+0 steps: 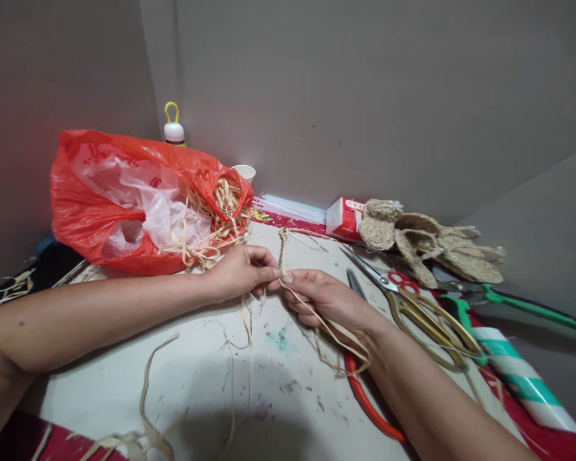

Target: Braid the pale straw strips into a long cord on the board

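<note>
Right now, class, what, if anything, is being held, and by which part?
A straw braid, pinched by the left hand and the right hand at its near end, where loose strands begin.

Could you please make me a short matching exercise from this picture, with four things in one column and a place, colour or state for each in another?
Things:
1. Pale cord
2. Plastic bag
3. Striped roll
4. Bottle

Descriptions:
A. Green and white
B. Behind the bag, topped by a yellow loop
C. Held by the left hand and the right hand
D. Red, with loose strips at its opening

Right pairs: 1-C, 2-D, 3-A, 4-B
</note>
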Motion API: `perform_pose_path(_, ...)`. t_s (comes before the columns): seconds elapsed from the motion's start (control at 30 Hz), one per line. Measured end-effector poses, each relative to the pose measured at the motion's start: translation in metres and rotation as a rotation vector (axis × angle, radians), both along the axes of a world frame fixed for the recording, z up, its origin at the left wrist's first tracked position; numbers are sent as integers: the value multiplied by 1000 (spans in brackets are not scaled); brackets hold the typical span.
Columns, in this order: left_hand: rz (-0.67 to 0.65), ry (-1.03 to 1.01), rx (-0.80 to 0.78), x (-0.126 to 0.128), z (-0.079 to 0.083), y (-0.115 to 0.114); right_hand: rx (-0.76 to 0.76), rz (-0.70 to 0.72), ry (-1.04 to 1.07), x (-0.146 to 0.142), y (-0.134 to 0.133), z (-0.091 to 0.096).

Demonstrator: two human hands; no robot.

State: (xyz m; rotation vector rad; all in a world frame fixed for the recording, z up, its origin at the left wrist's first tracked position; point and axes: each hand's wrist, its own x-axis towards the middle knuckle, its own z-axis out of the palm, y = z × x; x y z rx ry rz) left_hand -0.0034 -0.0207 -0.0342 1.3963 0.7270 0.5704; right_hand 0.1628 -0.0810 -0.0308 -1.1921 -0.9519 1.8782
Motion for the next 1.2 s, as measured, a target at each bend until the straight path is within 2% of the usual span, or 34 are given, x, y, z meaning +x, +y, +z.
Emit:
perform_pose_path(0.17,-22,58,-72,1,2,4,5,20,12,0,0,0)
perform_pose_path(0.37,-121,108,-134,1,7,10,-60,-12,-17,-4,-2,6)
perform_pose_path(0.6,-134,208,-115,3,14,10,-61,-2,-62,-7,-3,8)
perform_pose_path(0.8,-158,268,-51,4,12,8,-34,3,-106,-8,-3,6)
perform_pose_path(0.9,-201,265,-45,4,11,10,-11,3,-129,-7,-3,3)
perform_pose_path(1.1,-335,233,-159,1,13,16,13,12,-124,-4,-3,0)
perform_pose_path(1.2,-362,240,-175,0,13,17,13,24,-132,-5,-4,1)
